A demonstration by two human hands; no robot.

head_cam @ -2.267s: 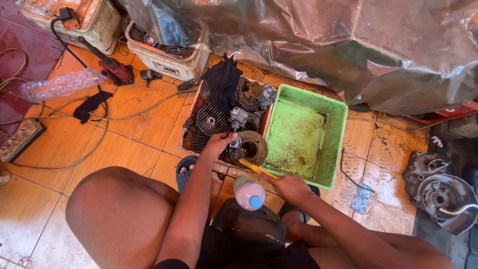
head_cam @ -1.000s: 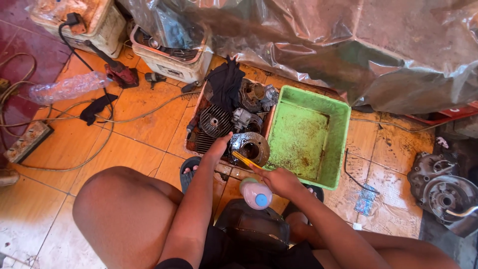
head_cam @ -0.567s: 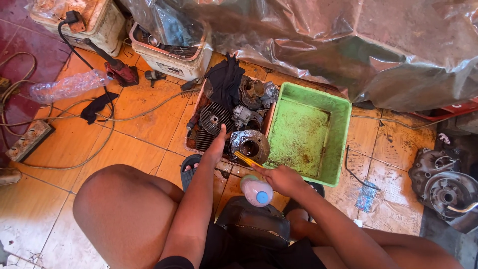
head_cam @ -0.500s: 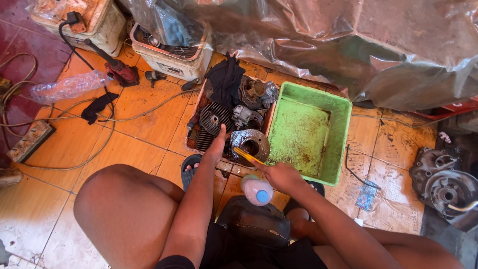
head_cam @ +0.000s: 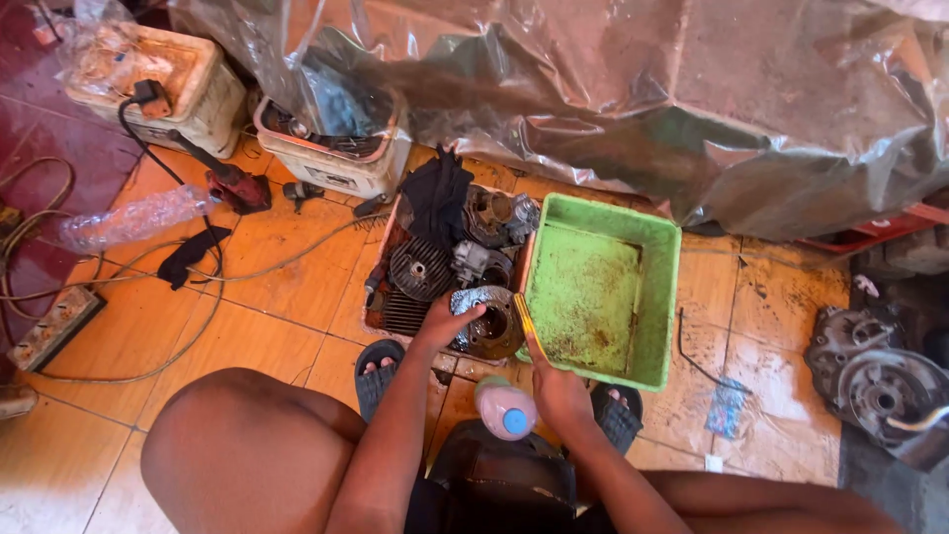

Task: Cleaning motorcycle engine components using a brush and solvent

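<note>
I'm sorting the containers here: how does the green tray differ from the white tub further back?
The green tray is bright green, shallow and holds only grime; the white tub is off-white, deeper and full of dark bits. The tray lies in the open beside the engine part under the left hand; the tub is partly under the plastic sheet. Both are dirty, rectangular and on the tiled floor.

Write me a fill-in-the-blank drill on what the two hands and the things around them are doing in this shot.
1. The left hand rests on a round grey metal engine part that sits in a tray of ____ parts.
2. The right hand holds a thin tool with a ____ handle.
3. The square plastic tub right of the engine part is ____ in colour.
4. The small plastic bottle by the right hand has a ____ cap.

Missing words: engine; yellow; green; blue
</note>
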